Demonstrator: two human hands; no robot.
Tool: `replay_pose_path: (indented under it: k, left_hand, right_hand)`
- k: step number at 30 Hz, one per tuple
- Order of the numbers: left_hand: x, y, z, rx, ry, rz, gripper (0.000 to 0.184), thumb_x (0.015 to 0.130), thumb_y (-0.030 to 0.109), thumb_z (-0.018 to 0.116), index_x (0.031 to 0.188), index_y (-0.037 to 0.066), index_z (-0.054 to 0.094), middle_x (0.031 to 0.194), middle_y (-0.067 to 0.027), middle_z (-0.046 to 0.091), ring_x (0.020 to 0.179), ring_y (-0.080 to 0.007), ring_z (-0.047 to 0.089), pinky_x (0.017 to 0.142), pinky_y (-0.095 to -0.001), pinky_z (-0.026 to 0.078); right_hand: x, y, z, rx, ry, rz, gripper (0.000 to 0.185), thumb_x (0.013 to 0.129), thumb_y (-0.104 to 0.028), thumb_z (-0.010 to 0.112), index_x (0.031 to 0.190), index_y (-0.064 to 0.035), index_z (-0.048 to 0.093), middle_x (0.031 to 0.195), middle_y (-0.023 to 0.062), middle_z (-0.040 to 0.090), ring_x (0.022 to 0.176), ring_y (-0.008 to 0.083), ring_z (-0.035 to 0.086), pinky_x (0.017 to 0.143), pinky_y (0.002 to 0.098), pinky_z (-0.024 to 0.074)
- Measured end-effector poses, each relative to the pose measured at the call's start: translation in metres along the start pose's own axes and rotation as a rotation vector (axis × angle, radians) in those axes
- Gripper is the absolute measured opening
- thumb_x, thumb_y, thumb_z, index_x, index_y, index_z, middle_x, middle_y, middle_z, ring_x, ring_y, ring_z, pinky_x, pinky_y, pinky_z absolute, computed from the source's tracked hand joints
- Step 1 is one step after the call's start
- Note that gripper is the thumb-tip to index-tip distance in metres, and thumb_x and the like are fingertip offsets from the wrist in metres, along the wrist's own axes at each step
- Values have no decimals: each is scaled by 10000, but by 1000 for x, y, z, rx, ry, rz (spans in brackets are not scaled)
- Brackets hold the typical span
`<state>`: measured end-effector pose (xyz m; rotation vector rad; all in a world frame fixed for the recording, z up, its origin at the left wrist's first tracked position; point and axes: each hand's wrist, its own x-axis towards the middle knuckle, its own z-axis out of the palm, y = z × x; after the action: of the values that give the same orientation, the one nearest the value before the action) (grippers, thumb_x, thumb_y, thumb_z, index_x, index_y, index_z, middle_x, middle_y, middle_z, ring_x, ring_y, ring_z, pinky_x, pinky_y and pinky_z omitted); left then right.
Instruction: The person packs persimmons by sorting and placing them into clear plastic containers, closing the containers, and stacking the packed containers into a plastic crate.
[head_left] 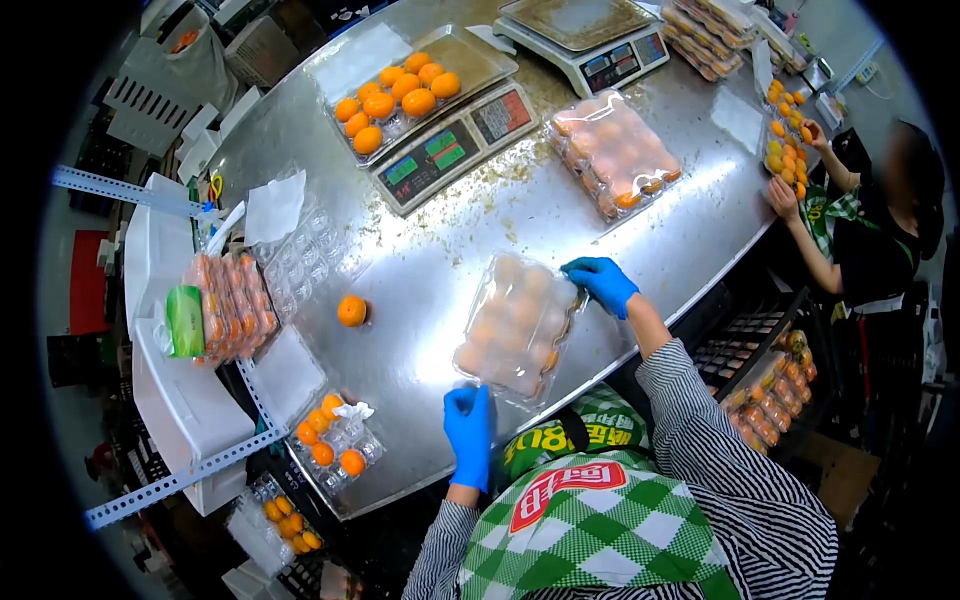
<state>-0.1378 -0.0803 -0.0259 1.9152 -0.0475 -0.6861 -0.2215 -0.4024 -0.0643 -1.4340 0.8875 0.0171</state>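
Note:
A closed clear plastic pack of oranges point(508, 325) lies on the metal table point(420, 270) in front of me. At its near left corner is my left hand point(467, 430) in a blue glove, fingers closed together at the pack's edge. My right hand point(602, 284), also gloved in blue, pinches the upper right corner of the same pack. A loose orange point(352, 311) sits to the left of the pack. Farther back, an open tray of oranges point(404, 92) rests on a scale point(455, 150) with lit green displays.
Stacked orange packs point(615, 152) stand behind. A second scale point(600, 60) is at the back. On the left are more packs point(236, 305), empty trays point(305, 260) and a partly filled tray point(335, 445). A co-worker point(880, 220) handles fruit at the right; crates point(765, 385) stand below.

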Motion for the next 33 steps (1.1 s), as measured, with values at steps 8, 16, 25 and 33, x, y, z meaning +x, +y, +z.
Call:
replay_pose_path:
  k: [8, 16, 25, 33]
  left_hand:
    - [-2, -4, -7, -509, -173, -405, 288, 948, 299, 511, 1034, 31, 573, 856, -10, 574, 732, -81, 540, 664, -229, 458]
    - [4, 3, -8, -391, -33, -302, 227, 911, 270, 541, 1048, 93, 576, 963, -36, 616, 839, -123, 588, 737, -279, 466]
    - [12, 11, -15, -448, -28, -437, 254, 881, 292, 562, 980, 65, 620, 921, -67, 642, 832, -174, 599, 740, -312, 477]
    - [18, 13, -24, -493, -99, -491, 250, 856, 296, 587, 988, 90, 639, 944, -33, 645, 858, -144, 581, 781, -282, 433]
  right_hand:
    - [-32, 17, 12, 78, -67, 33, 306, 874, -172, 564, 1151, -51, 607, 887, 58, 628, 758, 122, 577, 635, 264, 514]
    - [-57, 48, 7, 532, -219, -106, 488, 841, -141, 602, 1311, -93, 480, 1207, 89, 551, 1048, 174, 535, 891, 319, 463]
    - [-78, -3, 42, -690, 248, -516, 441, 667, -249, 765, 1023, -59, 587, 1042, 135, 526, 952, 342, 518, 823, 418, 453]
    - [-67, -3, 27, -576, 17, -413, 387, 749, -245, 694, 1055, -35, 583, 968, 167, 544, 866, 338, 564, 806, 392, 477]
